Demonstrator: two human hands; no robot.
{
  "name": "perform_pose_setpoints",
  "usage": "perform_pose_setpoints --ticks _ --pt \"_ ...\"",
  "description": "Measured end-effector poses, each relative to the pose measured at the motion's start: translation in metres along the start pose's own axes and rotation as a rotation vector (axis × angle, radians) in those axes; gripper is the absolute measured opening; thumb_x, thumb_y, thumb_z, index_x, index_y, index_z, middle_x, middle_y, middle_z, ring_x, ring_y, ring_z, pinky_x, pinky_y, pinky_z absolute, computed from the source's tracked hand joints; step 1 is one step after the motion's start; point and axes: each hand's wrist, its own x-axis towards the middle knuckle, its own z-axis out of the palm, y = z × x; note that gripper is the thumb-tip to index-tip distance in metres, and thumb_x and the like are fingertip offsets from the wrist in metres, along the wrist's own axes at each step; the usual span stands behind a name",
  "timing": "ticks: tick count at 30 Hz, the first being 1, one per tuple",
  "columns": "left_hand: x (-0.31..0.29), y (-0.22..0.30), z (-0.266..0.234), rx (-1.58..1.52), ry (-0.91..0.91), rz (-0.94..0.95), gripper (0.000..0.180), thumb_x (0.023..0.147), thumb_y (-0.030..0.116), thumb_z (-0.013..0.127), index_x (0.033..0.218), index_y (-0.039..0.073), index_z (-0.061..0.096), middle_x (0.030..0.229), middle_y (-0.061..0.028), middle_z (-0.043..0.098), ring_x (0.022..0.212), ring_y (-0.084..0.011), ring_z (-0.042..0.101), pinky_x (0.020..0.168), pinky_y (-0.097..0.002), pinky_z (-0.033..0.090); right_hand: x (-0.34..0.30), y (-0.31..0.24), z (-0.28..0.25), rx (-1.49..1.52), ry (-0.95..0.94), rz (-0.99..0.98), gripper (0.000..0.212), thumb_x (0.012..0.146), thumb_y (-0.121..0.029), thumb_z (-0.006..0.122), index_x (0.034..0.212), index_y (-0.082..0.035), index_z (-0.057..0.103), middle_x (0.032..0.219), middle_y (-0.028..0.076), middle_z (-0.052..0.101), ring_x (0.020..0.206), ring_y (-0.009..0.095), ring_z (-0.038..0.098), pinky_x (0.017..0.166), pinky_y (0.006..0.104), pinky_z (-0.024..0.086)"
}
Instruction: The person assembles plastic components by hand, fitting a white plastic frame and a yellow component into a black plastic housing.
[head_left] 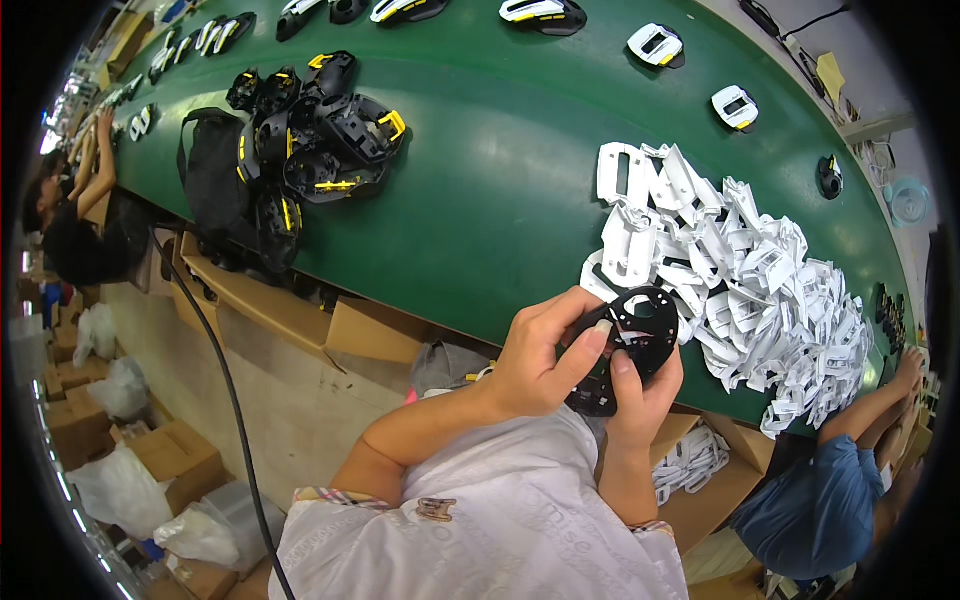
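Both my hands grip a black plastic mouse-shaped shell [648,318] just over the near edge of the green table. My left hand [545,350] wraps round its left side, the thumb pressing on the inside. From below, my right hand [645,392] holds the other side, its thumb also on the inner face. Small holes dot the shell's rim. Just beyond lies a big heap of white plastic frame parts [740,280]. What the thumb tips press on is partly hidden.
Black shells with yellow parts [325,150] are piled beside a black bag [215,170] on the green table [480,180]. White-and-black pieces [655,46] line the far side. Cardboard boxes [380,330] stand under the near edge. Co-workers sit left [85,220] and right [825,500]. A black cable [225,370] hangs at left.
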Motion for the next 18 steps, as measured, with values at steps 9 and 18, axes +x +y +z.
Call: perform_pose_setpoints --ticks 9,18 --pt "-0.0027 -0.0006 0.0 0.086 0.014 0.116 0.03 0.086 0.025 0.048 0.088 -0.004 0.053 0.072 -0.0095 0.054 0.06 -0.0141 0.049 0.054 -0.0256 0.039 -0.0004 0.0065 -0.0038 0.004 -0.032 -0.018 0.025 0.074 0.0 0.057 0.099 0.002 0.053 0.087 0.004 0.055 0.079 0.009 0.051 0.073 0.0226 0.041" --pt "-0.0086 -0.0035 0.0011 0.071 0.007 0.135 0.033 0.086 0.028 0.048 0.086 -0.005 0.052 0.072 -0.0092 0.053 0.06 -0.0133 0.048 0.053 -0.0254 0.039 -0.0041 0.003 -0.0035 -0.022 -0.039 -0.052 0.025 0.073 0.001 0.058 0.098 0.003 0.052 0.086 0.004 0.055 0.077 0.008 0.05 0.071 0.0208 0.041"
